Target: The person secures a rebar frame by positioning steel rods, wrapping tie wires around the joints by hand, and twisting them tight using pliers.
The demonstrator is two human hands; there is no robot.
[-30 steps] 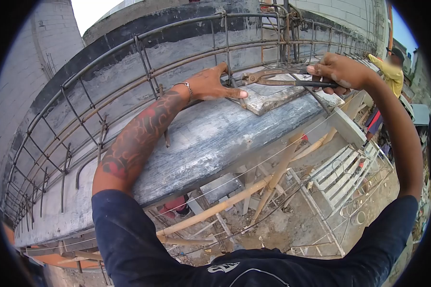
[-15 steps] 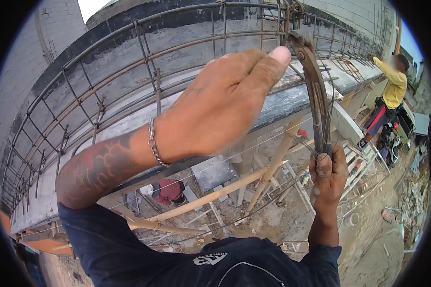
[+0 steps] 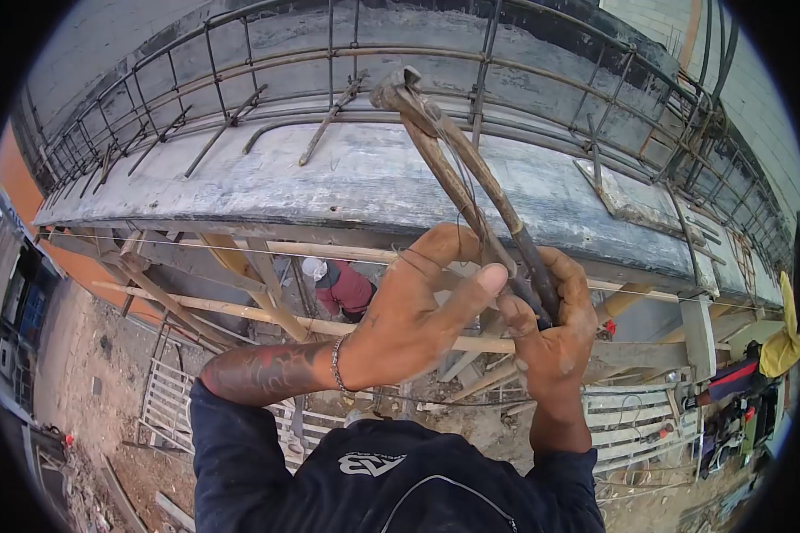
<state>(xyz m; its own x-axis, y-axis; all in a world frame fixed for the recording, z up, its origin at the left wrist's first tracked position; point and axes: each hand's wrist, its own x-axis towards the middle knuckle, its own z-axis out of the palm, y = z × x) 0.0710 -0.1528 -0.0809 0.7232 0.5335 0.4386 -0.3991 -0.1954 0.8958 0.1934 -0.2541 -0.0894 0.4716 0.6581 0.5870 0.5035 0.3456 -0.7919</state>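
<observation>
Rusty long-handled pincers point(image 3: 449, 173) stand tilted in front of me, jaws up, handles a little apart. My right hand point(image 3: 556, 333) is wrapped around the lower handle ends. Thin tie wire point(image 3: 464, 191) runs along the handles. My left hand point(image 3: 418, 311), with a chain bracelet at the wrist, is at the left handle, thumb and forefinger closed around the wire. The exact fingertip contact is partly hidden behind the handle. Beyond the pincers runs a cage of steel reinforcing bars point(image 3: 329, 53), above a grey-white formwork board point(image 3: 276, 178).
Short bars stick out over the board, and a loose plank point(image 3: 627, 200) lies on its right part. Below, a person in a dark red top point(image 3: 347, 289) bends among bamboo poles point(image 3: 231, 311). Another person in a yellow top point(image 3: 780, 342) is at the far right. A string line crosses under the board's edge.
My view has swung right-to-left along the board. The pincers moved from upright to tilted left, and my left hand came down from beside their jaws to the wire near my right hand.
</observation>
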